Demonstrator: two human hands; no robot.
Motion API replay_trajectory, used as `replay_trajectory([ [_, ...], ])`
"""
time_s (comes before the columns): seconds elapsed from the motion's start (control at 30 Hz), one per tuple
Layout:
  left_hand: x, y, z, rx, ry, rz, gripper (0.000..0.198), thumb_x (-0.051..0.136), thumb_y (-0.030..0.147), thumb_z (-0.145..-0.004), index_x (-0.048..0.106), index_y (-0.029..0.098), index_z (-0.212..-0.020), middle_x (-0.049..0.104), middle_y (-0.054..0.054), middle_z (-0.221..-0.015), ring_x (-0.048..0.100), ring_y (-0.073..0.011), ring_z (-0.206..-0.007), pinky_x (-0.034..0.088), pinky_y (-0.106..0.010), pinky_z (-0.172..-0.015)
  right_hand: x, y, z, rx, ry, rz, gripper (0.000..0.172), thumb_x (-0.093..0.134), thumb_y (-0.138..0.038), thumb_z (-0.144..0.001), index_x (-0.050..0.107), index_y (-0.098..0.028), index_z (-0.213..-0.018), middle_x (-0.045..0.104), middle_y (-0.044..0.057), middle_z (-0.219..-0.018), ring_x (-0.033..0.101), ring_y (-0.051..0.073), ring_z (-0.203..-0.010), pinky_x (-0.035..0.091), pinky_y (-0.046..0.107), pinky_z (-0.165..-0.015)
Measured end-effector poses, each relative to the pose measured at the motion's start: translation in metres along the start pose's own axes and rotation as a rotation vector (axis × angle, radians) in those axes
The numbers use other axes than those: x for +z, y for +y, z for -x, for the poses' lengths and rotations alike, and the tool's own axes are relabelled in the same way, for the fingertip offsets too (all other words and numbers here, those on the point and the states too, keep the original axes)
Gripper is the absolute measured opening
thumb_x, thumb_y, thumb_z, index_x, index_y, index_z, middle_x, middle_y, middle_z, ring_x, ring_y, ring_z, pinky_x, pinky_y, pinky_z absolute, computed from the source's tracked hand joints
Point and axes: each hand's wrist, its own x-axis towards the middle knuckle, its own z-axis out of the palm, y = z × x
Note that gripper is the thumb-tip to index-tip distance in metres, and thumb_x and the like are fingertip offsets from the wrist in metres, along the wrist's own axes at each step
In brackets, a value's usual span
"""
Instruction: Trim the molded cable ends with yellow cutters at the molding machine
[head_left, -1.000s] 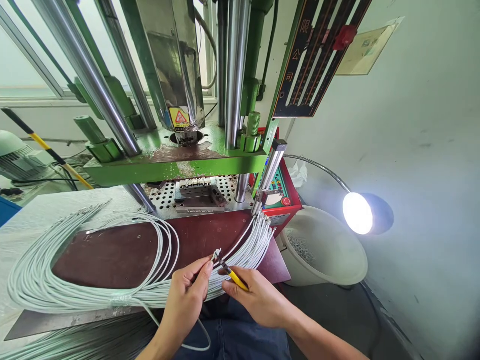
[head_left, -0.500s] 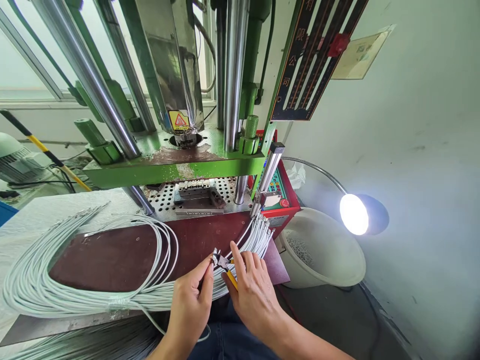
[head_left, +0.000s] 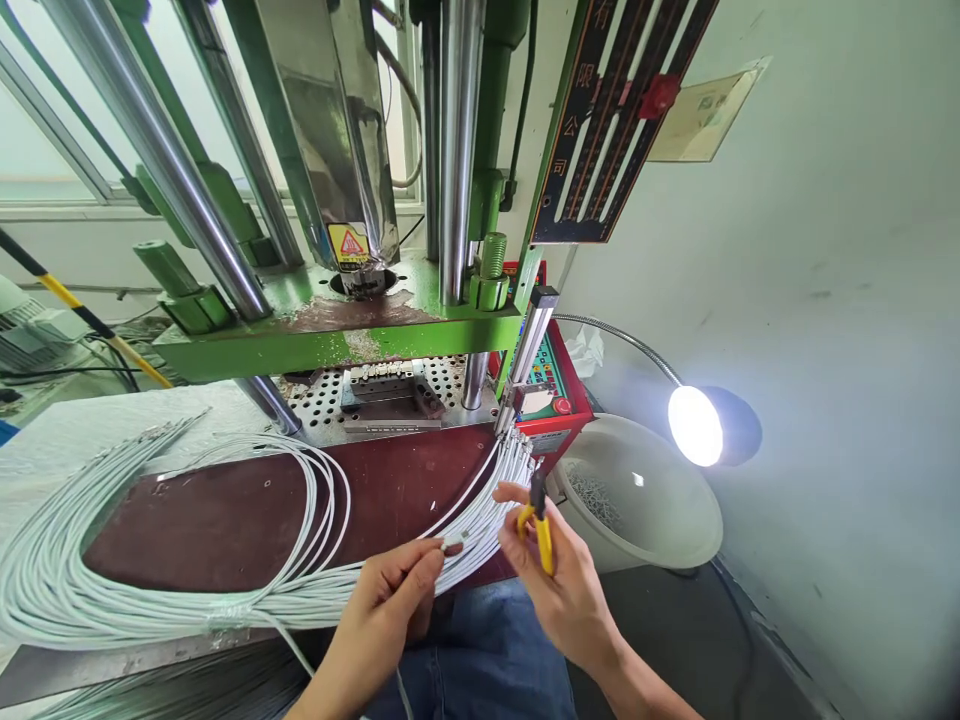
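My left hand pinches the end of a single white cable between thumb and forefinger, just above the front edge of the dark red work plate. My right hand grips small yellow-handled cutters, jaws pointing up, close to the plug ends of the white cable bundle. The bundle loops across the plate to the left. The cutters stand a little to the right of the cable end, apart from it.
A green press with steel columns stands behind the plate, with a mould block under it. A red control box, a white basin holding scraps and a lit gooseneck lamp are at the right.
My right hand has pulled the cutters away from the cable end, moving right and turning them upright. My left hand keeps its pinch on the cable and has lowered slightly.
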Motion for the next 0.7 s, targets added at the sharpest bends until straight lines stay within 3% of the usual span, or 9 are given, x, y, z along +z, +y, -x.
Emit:
replay_trajectory([
  [0.07, 0.005, -0.001, 0.002, -0.103, -0.159, 0.119, 0.045, 0.066, 0.058, -0.080, 0.070, 0.013, -0.088, 0.024, 0.013, -0.044, 0.013, -0.0048, -0.041, 0.012, -0.018, -0.039, -0.002, -0.008, 0.002, -0.026, -0.161, 0.010, 0.031, 0.058, -0.033, -0.095, 0.057, -0.021, -0.123, 0.062, 0.004, -0.095, 0.059, 0.014, -0.078, 0.052, 0.025, -0.074],
  [0.13, 0.010, 0.000, 0.004, -0.157, -0.245, 0.139, 0.044, 0.064, 0.057, -0.082, 0.068, 0.014, -0.092, 0.025, 0.013, -0.044, 0.012, -0.0052, -0.040, 0.011, -0.019, -0.040, -0.003, -0.012, 0.003, -0.096, -0.225, 0.050, 0.026, 0.055, -0.029, -0.096, 0.059, -0.021, -0.121, 0.062, 0.003, -0.092, 0.060, 0.014, -0.081, 0.052, 0.025, -0.077],
  [0.27, 0.013, 0.009, 0.010, -0.023, -0.119, -0.103, 0.038, 0.065, 0.053, -0.083, 0.068, 0.017, -0.093, 0.043, 0.006, -0.057, 0.031, -0.0092, -0.052, 0.027, -0.021, -0.049, -0.004, -0.013, 0.001, -0.155, -0.261, 0.172, 0.017, 0.055, -0.026, -0.096, 0.062, -0.020, -0.110, 0.063, 0.004, -0.092, 0.060, 0.014, -0.082, 0.049, 0.025, -0.077],
  [0.33, 0.012, 0.014, 0.013, 0.092, -0.106, -0.260, 0.035, 0.063, 0.052, -0.085, 0.067, 0.017, -0.081, 0.051, 0.002, -0.068, 0.040, -0.0126, -0.064, 0.034, -0.023, -0.059, -0.006, -0.013, -0.002, -0.087, -0.312, 0.132, 0.016, 0.055, -0.027, -0.096, 0.062, -0.020, -0.108, 0.063, 0.004, -0.093, 0.060, 0.014, -0.083, 0.048, 0.025, -0.076],
  [0.4, 0.008, 0.016, 0.015, 0.131, -0.172, -0.349, 0.040, 0.057, 0.050, -0.089, 0.061, 0.016, -0.068, 0.047, 0.001, -0.066, 0.039, -0.0129, -0.066, 0.033, -0.023, -0.061, -0.008, -0.012, -0.004, 0.022, -0.390, -0.007, 0.016, 0.058, -0.030, -0.095, 0.063, -0.019, -0.107, 0.061, 0.003, -0.089, 0.058, 0.013, -0.080, 0.048, 0.024, -0.073],
  [0.5, -0.001, 0.012, 0.012, 0.045, -0.335, -0.240, 0.047, 0.055, 0.054, -0.090, 0.058, 0.015, -0.062, 0.033, 0.005, -0.054, 0.028, -0.0092, -0.053, 0.023, -0.024, -0.051, -0.008, -0.008, -0.005, 0.211, -0.538, -0.380, 0.022, 0.066, -0.034, -0.089, 0.063, -0.018, -0.104, 0.057, 0.000, -0.080, 0.056, 0.011, -0.069, 0.047, 0.023, -0.062],
  [0.6, -0.010, 0.008, 0.006, -0.033, -0.436, -0.095, 0.053, 0.058, 0.062, -0.084, 0.068, 0.013, -0.068, 0.033, 0.007, -0.044, 0.023, -0.0071, -0.043, 0.016, -0.024, -0.045, -0.004, -0.004, -0.003, 0.314, -0.618, -0.575, 0.028, 0.072, -0.035, -0.084, 0.064, -0.016, -0.102, 0.055, 0.000, -0.079, 0.059, 0.013, -0.070, 0.047, 0.024, -0.059],
  [0.67, -0.013, 0.011, 0.006, -0.012, -0.366, -0.161, 0.051, 0.059, 0.060, -0.084, 0.073, 0.012, -0.074, 0.041, 0.005, -0.046, 0.030, -0.0082, -0.044, 0.023, -0.023, -0.045, -0.002, -0.003, -0.002, 0.305, -0.567, -0.529, 0.030, 0.073, -0.034, -0.083, 0.064, -0.016, -0.105, 0.057, 0.001, -0.080, 0.059, 0.013, -0.071, 0.047, 0.024, -0.061],
  [0.7, -0.012, 0.014, 0.009, 0.043, -0.271, -0.223, 0.044, 0.063, 0.056, -0.084, 0.075, 0.014, -0.080, 0.049, 0.003, -0.051, 0.039, -0.0097, -0.048, 0.031, -0.022, -0.048, 0.000, -0.002, -0.002, 0.289, -0.518, -0.485, 0.030, 0.073, -0.034, -0.084, 0.064, -0.016, -0.106, 0.058, 0.001, -0.081, 0.057, 0.013, -0.070, 0.047, 0.023, -0.061],
])
